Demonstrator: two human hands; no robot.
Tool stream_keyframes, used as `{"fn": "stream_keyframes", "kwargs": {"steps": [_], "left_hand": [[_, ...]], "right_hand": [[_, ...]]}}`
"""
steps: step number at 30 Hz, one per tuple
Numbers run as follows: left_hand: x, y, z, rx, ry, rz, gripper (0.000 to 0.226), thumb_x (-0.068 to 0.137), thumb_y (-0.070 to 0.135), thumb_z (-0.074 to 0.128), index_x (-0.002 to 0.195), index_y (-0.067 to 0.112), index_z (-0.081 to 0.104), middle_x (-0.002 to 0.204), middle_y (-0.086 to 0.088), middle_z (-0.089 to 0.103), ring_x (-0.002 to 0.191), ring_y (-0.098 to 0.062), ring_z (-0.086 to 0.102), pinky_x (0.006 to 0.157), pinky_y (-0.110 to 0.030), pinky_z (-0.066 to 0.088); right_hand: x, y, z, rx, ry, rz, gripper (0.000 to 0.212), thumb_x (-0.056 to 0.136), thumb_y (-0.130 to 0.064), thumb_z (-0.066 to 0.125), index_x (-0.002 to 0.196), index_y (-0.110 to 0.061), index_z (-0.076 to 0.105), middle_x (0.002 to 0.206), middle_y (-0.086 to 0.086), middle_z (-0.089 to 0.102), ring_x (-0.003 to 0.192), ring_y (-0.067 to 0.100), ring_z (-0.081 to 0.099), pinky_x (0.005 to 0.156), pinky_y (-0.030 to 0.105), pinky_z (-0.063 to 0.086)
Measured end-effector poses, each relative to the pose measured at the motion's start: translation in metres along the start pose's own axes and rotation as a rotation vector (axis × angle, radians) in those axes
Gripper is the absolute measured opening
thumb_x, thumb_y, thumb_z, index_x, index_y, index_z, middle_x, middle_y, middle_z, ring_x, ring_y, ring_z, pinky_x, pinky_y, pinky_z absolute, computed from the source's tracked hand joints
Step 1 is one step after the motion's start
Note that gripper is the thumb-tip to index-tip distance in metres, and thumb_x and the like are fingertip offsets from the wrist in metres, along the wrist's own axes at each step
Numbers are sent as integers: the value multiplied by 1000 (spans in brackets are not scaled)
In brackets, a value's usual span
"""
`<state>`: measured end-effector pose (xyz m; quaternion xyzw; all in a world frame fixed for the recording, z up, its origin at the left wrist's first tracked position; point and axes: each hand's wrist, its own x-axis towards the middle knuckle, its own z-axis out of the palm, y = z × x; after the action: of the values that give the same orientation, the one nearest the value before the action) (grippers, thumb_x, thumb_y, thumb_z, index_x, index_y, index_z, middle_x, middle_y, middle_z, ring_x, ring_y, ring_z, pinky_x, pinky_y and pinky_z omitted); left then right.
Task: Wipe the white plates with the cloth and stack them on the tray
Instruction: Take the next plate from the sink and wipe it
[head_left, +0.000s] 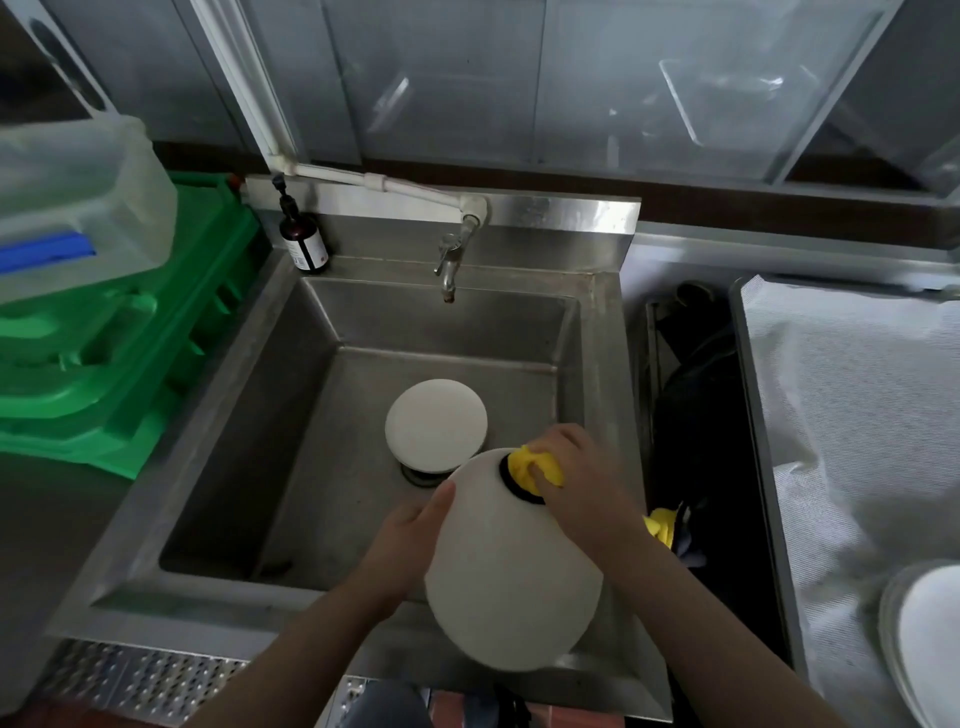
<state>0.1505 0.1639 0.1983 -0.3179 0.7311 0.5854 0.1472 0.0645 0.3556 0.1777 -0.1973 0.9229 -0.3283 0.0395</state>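
I hold a white plate (511, 571) tilted over the front of the steel sink (218, 447). My left hand (410, 535) grips its left edge, thumb on the face. My right hand (576, 483) presses a yellow cloth (535, 467) with a black edge against the plate's upper rim, fingers curled round the cloth. A second white plate (435, 423) lies in the sink over the drain. At the far right a tray (758, 467) lined with white cloth carries white plates (930, 634) in its near corner.
A tap (448, 265) hangs over the sink's back wall, a dark pump bottle (304, 239) beside it. Green crates (119, 353) with a clear tub (83, 197) stand left. A dark gap with another yellow cloth (662, 525) lies between sink and tray.
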Motion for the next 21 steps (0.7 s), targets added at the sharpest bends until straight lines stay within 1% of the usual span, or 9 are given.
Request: {"fn": "stream_keyframes", "kwargs": {"steps": [2, 4, 6, 9, 11, 13, 15, 19, 21], "left_hand": [[0, 1, 1, 9, -24, 17, 47, 100, 49, 46, 73, 18, 69, 68, 7, 69, 71, -9, 62, 66, -25, 45], [-1, 3, 2, 12, -44, 35, 43, 101, 46, 46, 72, 23, 67, 62, 13, 69, 71, -3, 61, 65, -20, 44], [1, 2, 2, 2, -72, 45, 38, 101, 45, 46, 76, 24, 64, 69, 11, 68, 77, -8, 61, 65, -19, 42], [0, -1, 2, -36, -94, 45, 33, 102, 42, 46, 92, 24, 72, 88, 10, 74, 89, -6, 68, 74, -19, 48], [-1, -1, 2, -17, -58, 29, 32, 103, 41, 46, 98, 23, 72, 99, 4, 74, 96, -10, 67, 82, -27, 49], [-3, 1, 1, 14, -24, 26, 29, 103, 40, 45, 98, 25, 70, 102, 1, 72, 97, -13, 65, 85, -31, 47], [-4, 2, 2, 57, -19, 30, 29, 104, 39, 44, 97, 24, 68, 101, -3, 70, 94, -15, 64, 83, -32, 46], [-7, 2, 1, -19, 30, 7, 34, 102, 41, 47, 78, 24, 64, 82, 4, 67, 78, -9, 60, 70, -27, 45], [-6, 0, 0, -30, 16, 6, 38, 101, 45, 47, 80, 18, 65, 83, -4, 69, 80, -16, 62, 71, -29, 46]], "right_hand": [[4, -10, 2, 5, 5, -71, 25, 90, -30, 53, 111, -19, 63, 120, -4, 50, 97, 20, 56, 77, 33, 46], [6, -22, 4, 35, 18, -147, 23, 89, -28, 56, 109, -20, 63, 118, -11, 45, 96, 15, 54, 73, 26, 41], [7, -34, 7, 42, 12, -220, 18, 89, -24, 60, 107, -22, 62, 117, -12, 44, 94, 16, 55, 72, 29, 44], [8, -41, 12, 56, -4, -265, 15, 90, -23, 59, 105, -21, 61, 117, -6, 47, 93, 19, 58, 72, 37, 50], [9, -40, 15, 67, 6, -240, 15, 90, -21, 59, 105, -20, 61, 115, -6, 48, 93, 18, 58, 72, 38, 50], [10, -37, 18, 51, 17, -189, 16, 91, -19, 59, 106, -17, 62, 117, -3, 49, 92, 22, 59, 72, 37, 49], [11, -34, 18, 25, 19, -118, 18, 93, -20, 57, 108, -14, 63, 121, 1, 50, 94, 25, 59, 73, 37, 47], [12, -29, 16, -2, 48, -16, 16, 93, -22, 56, 107, -15, 61, 118, 1, 50, 90, 27, 59, 73, 40, 49], [13, -25, 14, -25, 65, 24, 14, 93, -20, 56, 105, -15, 61, 114, 3, 50, 86, 30, 59, 70, 39, 48]]}}
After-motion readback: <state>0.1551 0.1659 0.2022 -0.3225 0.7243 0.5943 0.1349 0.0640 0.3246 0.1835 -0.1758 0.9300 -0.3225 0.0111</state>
